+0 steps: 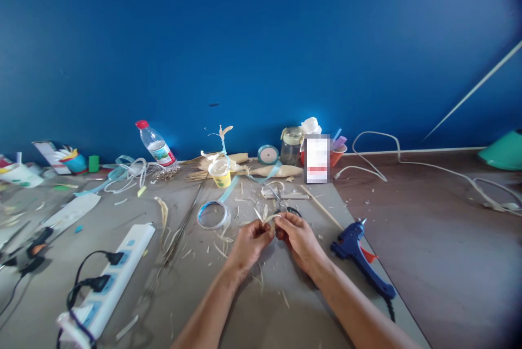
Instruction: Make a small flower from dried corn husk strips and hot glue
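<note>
Between my two hands are pale, dry strips that look like corn husk (264, 214). My left hand (250, 243) pinches them at the base, with pointed ends sticking up above the fingers. The thumb and fingers of my right hand (297, 237) are closed on the right end of a strip. The two hands nearly touch. Just behind them lie scissors (291, 211), partly hidden by my right hand. A roll of tape (212, 214) rests on the table to the left. A blue glue gun (362, 256) lies to the right of my right forearm.
A white power strip (118, 278) with black plugs lies at the left. Behind stand a yellow cup (221, 179) holding a small stem, a tilted plastic bottle (157, 145) and a glass jar (291, 148). Husk scraps litter the mat. A white cable (432, 169) runs along the right.
</note>
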Available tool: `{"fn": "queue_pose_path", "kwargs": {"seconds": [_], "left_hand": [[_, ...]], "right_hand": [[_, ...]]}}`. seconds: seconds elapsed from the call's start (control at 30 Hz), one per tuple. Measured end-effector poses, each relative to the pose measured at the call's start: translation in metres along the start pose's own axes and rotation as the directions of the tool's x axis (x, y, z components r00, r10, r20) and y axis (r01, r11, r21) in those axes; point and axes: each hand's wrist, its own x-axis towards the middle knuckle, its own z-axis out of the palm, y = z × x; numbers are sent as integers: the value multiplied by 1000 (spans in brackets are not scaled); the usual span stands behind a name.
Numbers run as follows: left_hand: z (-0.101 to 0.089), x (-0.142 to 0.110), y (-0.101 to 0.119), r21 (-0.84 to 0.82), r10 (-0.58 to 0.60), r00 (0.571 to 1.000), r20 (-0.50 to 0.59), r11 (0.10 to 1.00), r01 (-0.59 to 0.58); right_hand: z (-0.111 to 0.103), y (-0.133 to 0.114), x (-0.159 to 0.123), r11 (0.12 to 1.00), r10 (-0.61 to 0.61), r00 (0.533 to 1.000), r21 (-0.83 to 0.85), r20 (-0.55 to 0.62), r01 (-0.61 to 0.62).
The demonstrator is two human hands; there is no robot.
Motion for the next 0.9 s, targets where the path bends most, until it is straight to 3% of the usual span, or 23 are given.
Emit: {"fn": "queue_pose_path", "kwargs": {"seconds": [0.37,0.53,0.73,0.9], "left_hand": [[0,2,-1,-36,-32,998,-59,999,30],[-1,1,-1,-110,-8,999,-52,994,2],[-2,1,-3,-94,-16,999,-32,995,13],[-1,1,-2,-38,-1,1000,-13,999,0]], "right_hand": [[-8,2,4,962,-123,992,-250,-28,112],[-4,0,-1,923,-86,994,-369,69,105],[-3,0,-1,938,-8,997,-346,71,32],[-5,-1,0,815,-161,987,-562,13,140]]}}
